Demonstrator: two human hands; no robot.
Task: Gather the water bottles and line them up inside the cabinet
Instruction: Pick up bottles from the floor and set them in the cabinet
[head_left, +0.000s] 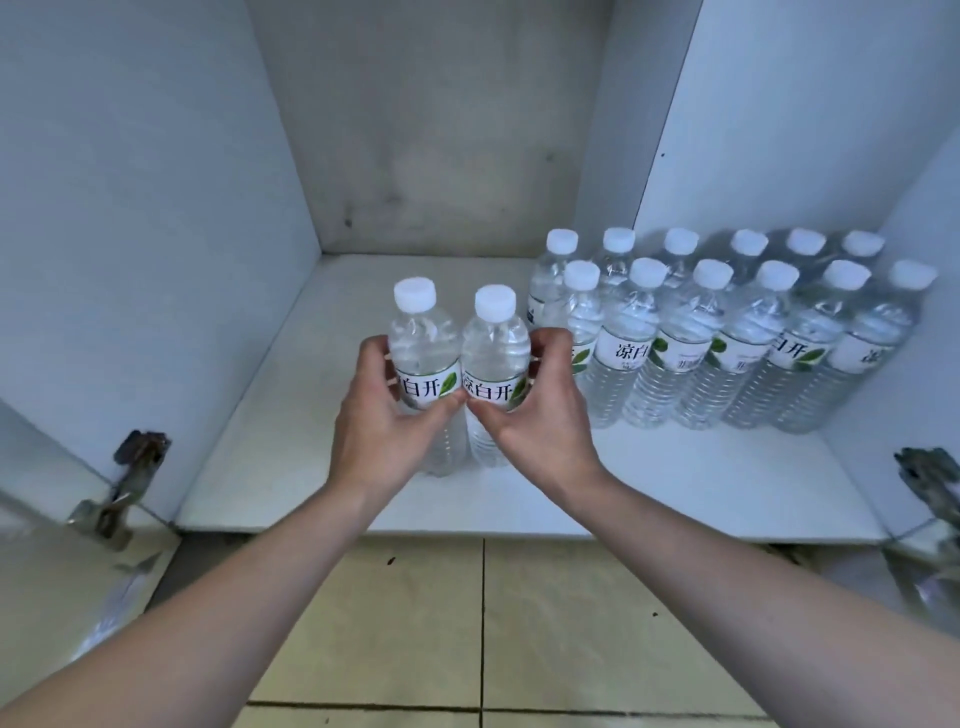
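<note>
Two clear water bottles with white caps and white-green labels stand upright side by side over the white cabinet floor (291, 415). My left hand (379, 421) grips the left bottle (423, 343) at its label. My right hand (540, 410) grips the right bottle (493, 348) the same way. The two bottles touch each other. To their right, several identical bottles (691, 332) stand in two rows along the back right of the cabinet.
The cabinet has white side walls (156, 234) and a grey back panel (441, 130). Metal door hinges sit at the left (130, 478) and right (930, 483) front corners. Beige floor tiles (467, 623) lie below the cabinet's front edge.
</note>
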